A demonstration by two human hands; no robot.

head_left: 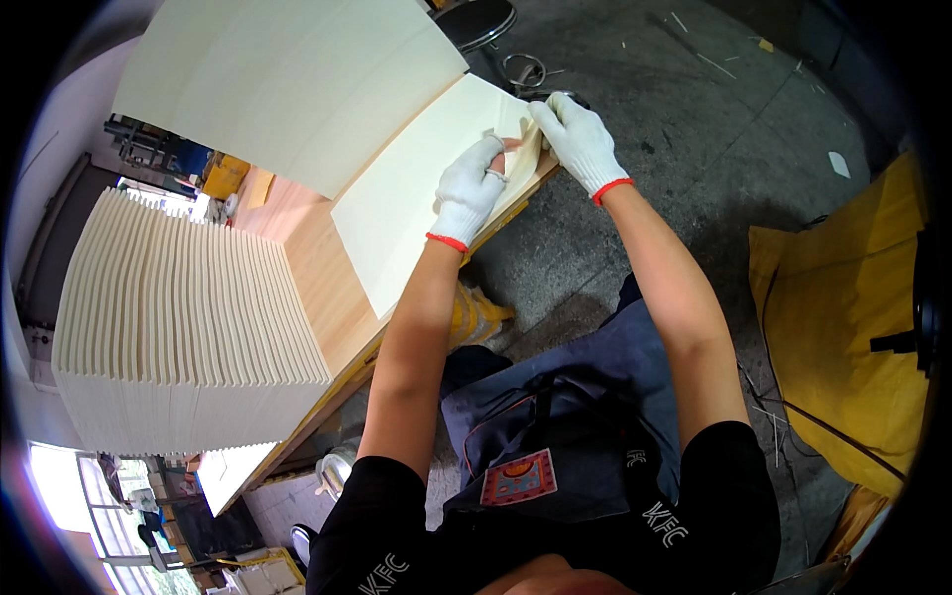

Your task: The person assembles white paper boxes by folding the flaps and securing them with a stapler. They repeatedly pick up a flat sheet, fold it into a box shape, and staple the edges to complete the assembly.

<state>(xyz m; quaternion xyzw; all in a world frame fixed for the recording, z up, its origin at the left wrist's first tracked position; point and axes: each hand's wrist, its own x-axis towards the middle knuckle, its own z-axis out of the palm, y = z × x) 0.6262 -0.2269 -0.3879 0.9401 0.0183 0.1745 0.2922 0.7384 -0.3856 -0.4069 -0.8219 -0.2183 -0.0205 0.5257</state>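
A white sheet point(397, 208) lies on the wooden bench, its far right end curling up into a thin, cream-coloured flap point(531, 144). My left hand point(471, 188), in a white knitted glove with bare fingertips, rests on this sheet. Its thumb and a stretched finger are apart, the finger touching the base of the flap. My right hand point(578, 144), gloved in white with a red cuff, is closed on the flap's outer edge at the bench corner. Its fingertips are partly hidden behind the flap.
A fanned stack of pale boards point(188, 317) stands at the left of the bench point(332, 283). Behind the sheet rises a large pale panel point(297, 89). A round black stool point(476, 22) is beyond; a yellow cover point(843, 327) hangs at right. Scraps lie on the floor.
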